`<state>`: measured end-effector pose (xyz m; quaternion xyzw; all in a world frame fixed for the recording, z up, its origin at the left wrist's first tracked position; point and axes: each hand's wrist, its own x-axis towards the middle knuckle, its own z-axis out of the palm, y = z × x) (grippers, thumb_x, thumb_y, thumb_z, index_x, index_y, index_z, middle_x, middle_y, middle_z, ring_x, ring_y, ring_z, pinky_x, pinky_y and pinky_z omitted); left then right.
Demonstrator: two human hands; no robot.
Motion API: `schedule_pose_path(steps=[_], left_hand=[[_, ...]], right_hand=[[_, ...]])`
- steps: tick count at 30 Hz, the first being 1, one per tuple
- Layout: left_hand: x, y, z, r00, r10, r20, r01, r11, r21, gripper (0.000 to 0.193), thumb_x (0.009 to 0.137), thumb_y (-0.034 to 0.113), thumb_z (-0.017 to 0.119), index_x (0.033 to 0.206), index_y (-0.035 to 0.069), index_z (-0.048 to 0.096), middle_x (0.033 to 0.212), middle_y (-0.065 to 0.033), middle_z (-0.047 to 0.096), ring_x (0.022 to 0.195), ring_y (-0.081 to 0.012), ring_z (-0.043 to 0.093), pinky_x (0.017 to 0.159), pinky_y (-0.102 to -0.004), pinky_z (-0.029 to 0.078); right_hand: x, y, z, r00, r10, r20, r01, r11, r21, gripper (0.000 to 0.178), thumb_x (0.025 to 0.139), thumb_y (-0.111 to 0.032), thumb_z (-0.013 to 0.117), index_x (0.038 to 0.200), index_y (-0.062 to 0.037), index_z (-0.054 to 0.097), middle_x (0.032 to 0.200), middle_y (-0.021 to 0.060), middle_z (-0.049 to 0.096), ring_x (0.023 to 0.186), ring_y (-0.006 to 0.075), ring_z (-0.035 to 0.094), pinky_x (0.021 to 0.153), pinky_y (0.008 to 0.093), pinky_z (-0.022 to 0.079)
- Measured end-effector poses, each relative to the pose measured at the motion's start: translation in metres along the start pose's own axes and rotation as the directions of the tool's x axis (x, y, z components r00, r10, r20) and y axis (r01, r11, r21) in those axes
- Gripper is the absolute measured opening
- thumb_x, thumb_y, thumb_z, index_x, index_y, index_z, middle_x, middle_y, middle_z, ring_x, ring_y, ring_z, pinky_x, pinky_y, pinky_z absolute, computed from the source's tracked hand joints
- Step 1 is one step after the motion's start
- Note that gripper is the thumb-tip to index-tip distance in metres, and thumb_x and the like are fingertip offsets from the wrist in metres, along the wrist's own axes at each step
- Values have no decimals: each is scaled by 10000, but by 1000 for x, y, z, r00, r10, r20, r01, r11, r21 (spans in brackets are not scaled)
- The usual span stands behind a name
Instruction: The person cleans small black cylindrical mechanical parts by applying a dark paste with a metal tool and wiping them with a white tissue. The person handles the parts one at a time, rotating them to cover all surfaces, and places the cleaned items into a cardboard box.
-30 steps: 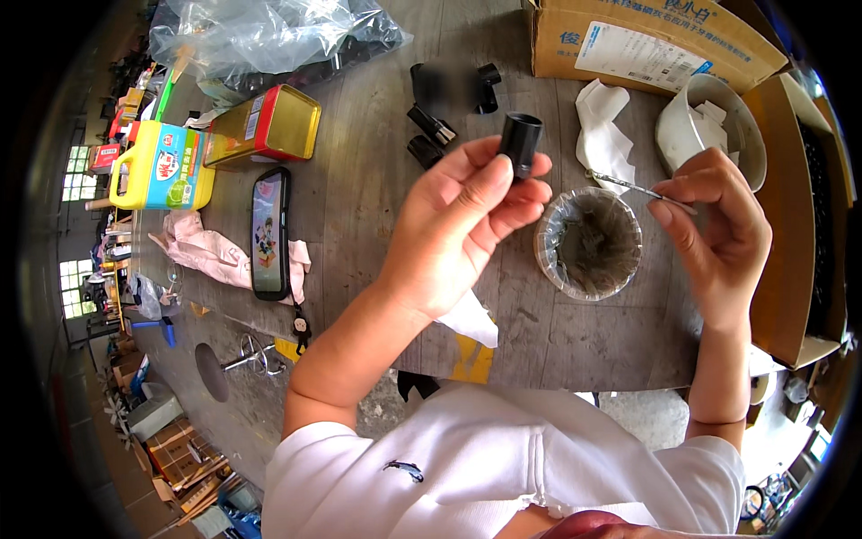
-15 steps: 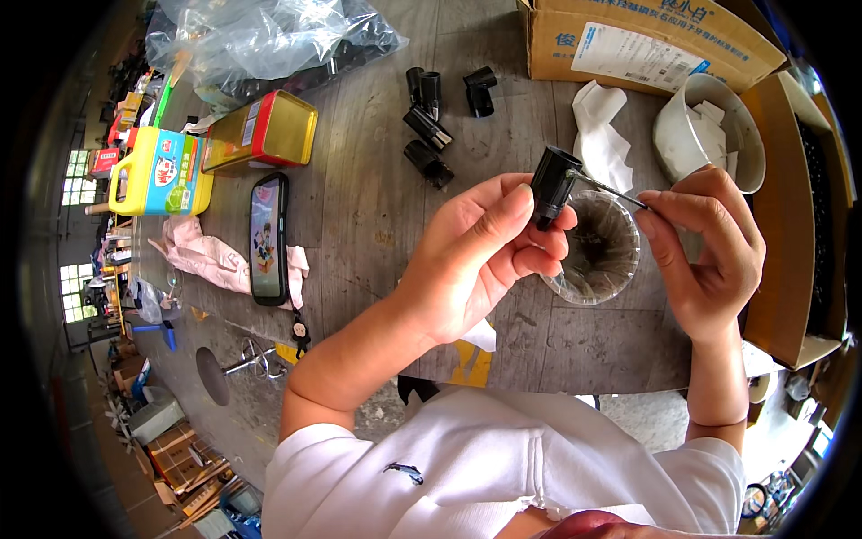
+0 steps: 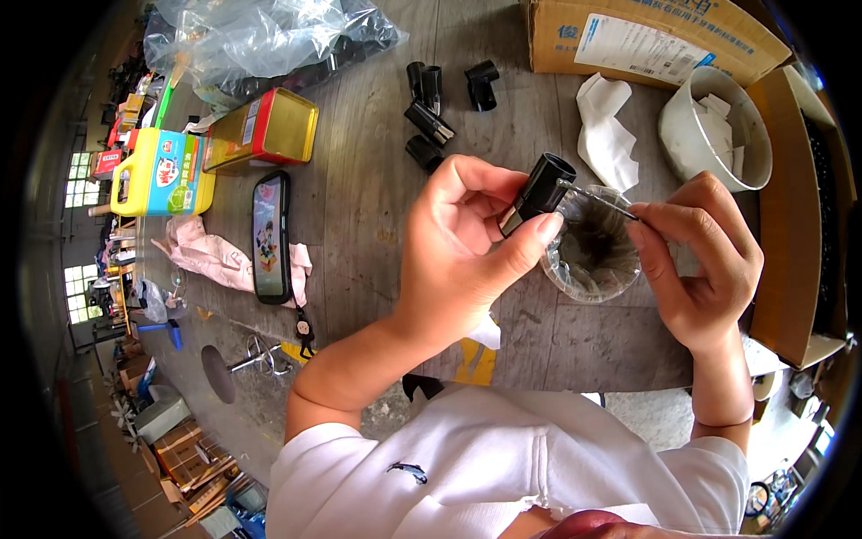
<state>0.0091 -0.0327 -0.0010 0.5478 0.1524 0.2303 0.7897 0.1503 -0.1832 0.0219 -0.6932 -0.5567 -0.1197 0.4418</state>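
My left hand (image 3: pixel 453 256) is closed around a short black plastic tube (image 3: pixel 545 182), its open end tilted up and to the right. A pale strip shows near the tube's lower end. My right hand (image 3: pixel 705 260) pinches a thin metal rod (image 3: pixel 602 199) between thumb and fingers. The rod's far tip is at the tube's open rim; whether it touches is hard to make out. Below both hands stands a round container (image 3: pixel 579 286) lined with clear plastic, dark inside. Farther back on the table lie several similar black tubes (image 3: pixel 429 123).
Crumpled white paper (image 3: pixel 603 135) and a white bowl (image 3: pixel 673 144) of paper scraps lie right. Cardboard boxes (image 3: pixel 552 45) edge the far right. On the left are a phone (image 3: pixel 269 238) on pink cloth, a yellow jug (image 3: pixel 135 184), a tin (image 3: pixel 301 126) and a plastic bag (image 3: pixel 269 36).
My left hand has turned the black tube, its thumb now on the near side, and the pale strip has come into view. The rod's tip has shifted slightly left and down.
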Motion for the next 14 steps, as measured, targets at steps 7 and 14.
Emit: schedule_pose_path(steps=[7, 14], left_hand=[[-2, -8, -2, 932, 352, 85, -352, 825, 441, 362, 732, -128, 698, 999, 1, 491, 977, -64, 507, 847, -117, 580, 758, -245, 495], [-5, -13, 1, 980, 194, 30, -196, 975, 107, 415, 748, -72, 712, 1062, 24, 459, 1010, -93, 507, 928, -149, 597, 831, -321, 535]], right_hand=[[-2, -4, -4, 995, 7, 102, -9, 1000, 21, 133, 675, 41, 711, 785, 54, 638, 658, 82, 538, 574, 173, 470, 512, 268, 357], [-2, -6, -3, 995, 22, 98, -26, 999, 39, 104, 703, 10, 703, 776, 43, 636, 648, 80, 531, 568, 182, 457, 513, 282, 350]])
